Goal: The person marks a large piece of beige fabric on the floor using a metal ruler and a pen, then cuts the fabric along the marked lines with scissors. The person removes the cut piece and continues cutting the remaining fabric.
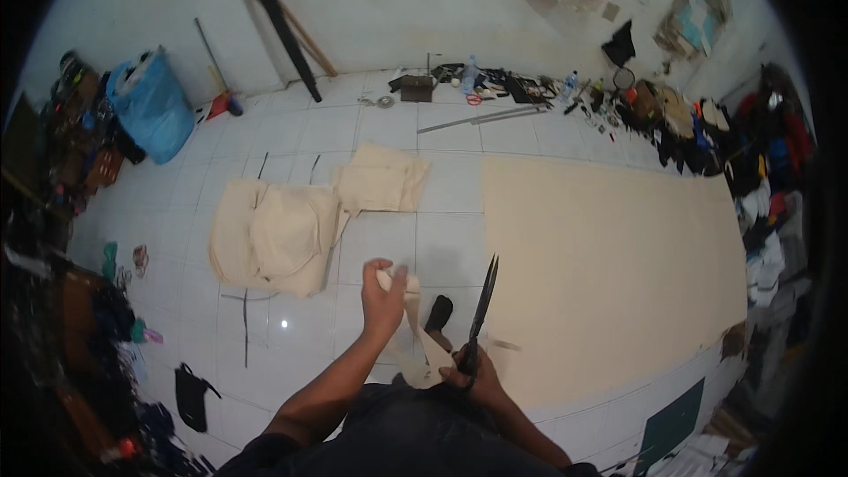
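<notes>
My left hand is closed on one end of a narrow cream fabric strip, which hangs down toward my right hand. Black-handled scissors are in my right hand, their dark blades pointing up and away from me. The strip's lower part passes close by the right fingers; whether they grip it too, I cannot tell. To the right, a large cream fabric sheet lies flat on the floor. Over on the left sit a bulky folded cream fabric bundle and a smaller folded stack.
White floor tiles show between the fabrics. A blue bag stands at the far left. Tools, bottles and a brown box line the back wall. Metal bars lie before them. A green board is at lower right.
</notes>
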The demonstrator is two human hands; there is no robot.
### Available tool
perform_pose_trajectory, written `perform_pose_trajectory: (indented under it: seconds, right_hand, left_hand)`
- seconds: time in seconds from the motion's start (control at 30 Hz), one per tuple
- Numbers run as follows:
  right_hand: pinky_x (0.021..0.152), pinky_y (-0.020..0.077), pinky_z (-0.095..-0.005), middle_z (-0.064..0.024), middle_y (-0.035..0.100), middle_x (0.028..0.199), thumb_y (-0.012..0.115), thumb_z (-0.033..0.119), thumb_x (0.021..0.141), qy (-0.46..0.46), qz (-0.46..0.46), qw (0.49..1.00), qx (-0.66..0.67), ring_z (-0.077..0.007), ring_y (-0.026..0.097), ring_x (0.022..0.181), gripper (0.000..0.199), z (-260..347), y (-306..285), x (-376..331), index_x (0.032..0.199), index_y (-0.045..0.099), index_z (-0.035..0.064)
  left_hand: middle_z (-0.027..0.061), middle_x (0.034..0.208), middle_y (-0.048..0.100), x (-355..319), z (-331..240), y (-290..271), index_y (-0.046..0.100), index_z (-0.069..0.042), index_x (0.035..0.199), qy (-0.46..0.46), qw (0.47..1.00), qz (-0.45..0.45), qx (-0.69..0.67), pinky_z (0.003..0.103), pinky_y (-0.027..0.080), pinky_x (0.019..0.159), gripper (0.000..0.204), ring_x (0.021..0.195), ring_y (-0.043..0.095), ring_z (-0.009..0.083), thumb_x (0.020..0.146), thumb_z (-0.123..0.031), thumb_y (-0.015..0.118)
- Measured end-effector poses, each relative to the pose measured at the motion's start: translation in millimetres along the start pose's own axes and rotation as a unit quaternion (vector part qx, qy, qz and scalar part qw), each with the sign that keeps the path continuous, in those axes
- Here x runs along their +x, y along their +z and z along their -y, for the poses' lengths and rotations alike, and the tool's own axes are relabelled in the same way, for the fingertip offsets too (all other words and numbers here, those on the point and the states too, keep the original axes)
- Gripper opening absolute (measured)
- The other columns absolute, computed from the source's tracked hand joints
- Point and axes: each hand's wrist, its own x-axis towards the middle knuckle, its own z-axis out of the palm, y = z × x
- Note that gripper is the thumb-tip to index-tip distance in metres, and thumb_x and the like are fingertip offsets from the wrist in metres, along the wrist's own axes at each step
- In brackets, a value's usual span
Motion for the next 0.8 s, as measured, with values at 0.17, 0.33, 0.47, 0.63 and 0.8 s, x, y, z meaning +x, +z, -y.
perform_pose_trajectory:
  seconds: [0.17, 0.33, 0.47, 0.63, 0.8]
  right_hand:
    - [0.079, 0.0511, -0.0343, -0.0070, 0.061, 0.092, 0.080, 0.026, 0.087, 0.011, -0.029, 0.999, 0.015, -0.0170, 0.061, 0.089, 0.037, 46.4, -5.9, 108.3, 0.101, 0.054, 0.0031]
    - [0.076, 0.0526, -0.0339, -0.0095, 0.064, 0.090, 0.078, 0.028, 0.088, 0.007, 0.063, 0.992, -0.112, -0.0178, 0.063, 0.087, 0.037, 112.7, -13.4, 215.1, 0.102, 0.055, 0.0015]
    - [0.076, 0.0539, -0.0378, -0.0157, 0.070, 0.094, 0.074, 0.024, 0.091, -0.080, -0.049, 0.983, -0.157, -0.0252, 0.069, 0.086, 0.032, 127.8, -2.9, 302.0, 0.103, 0.055, 0.0004]
    - [0.070, 0.0544, -0.0403, -0.0163, 0.071, 0.088, 0.070, 0.022, 0.094, -0.111, -0.226, 0.910, -0.331, -0.0310, 0.071, 0.078, 0.028, 78.5, -54.2, 421.9, 0.103, 0.054, 0.0005]
    - [0.063, 0.0521, -0.0407, -0.0117, 0.065, 0.073, 0.073, 0.030, 0.090, 0.132, -0.290, 0.846, -0.427, -0.0261, 0.067, 0.068, 0.036, -26.8, -122.6, 411.7, 0.095, 0.054, 0.0002]
  left_hand:
    - [0.0138, 0.120, 0.060, 35.0, 63.8, -0.6, 0.044, -0.002, 0.136, -0.016, 0.905, 0.406, 0.124, 0.037, 0.049, 0.093, 0.059, 0.112, 0.060, 0.0262, 0.087, -0.015, 0.074]
    - [0.0153, 0.131, 0.054, 103.6, -1.3, 12.6, 0.045, -0.003, 0.139, -0.256, 0.817, 0.511, 0.075, 0.039, 0.046, 0.100, 0.062, 0.125, 0.052, 0.0254, 0.088, -0.022, 0.074]
    - [0.0143, 0.109, 0.069, 192.9, 12.7, -6.6, 0.064, 0.000, 0.116, -0.123, 0.891, 0.382, 0.210, 0.037, 0.051, 0.089, 0.047, 0.102, 0.066, 0.0245, 0.090, -0.037, 0.073]
    - [0.0173, 0.099, 0.073, 368.4, 90.3, -121.6, 0.070, 0.002, 0.107, -0.152, 0.935, 0.174, 0.268, 0.040, 0.054, 0.080, 0.046, 0.092, 0.071, 0.0280, 0.086, -0.039, 0.075]
    - [0.0187, 0.102, 0.074, 528.6, 72.8, -240.8, 0.069, 0.005, 0.111, -0.161, 0.952, -0.069, 0.253, 0.041, 0.053, 0.085, 0.044, 0.095, 0.070, 0.0297, 0.087, -0.032, 0.073]
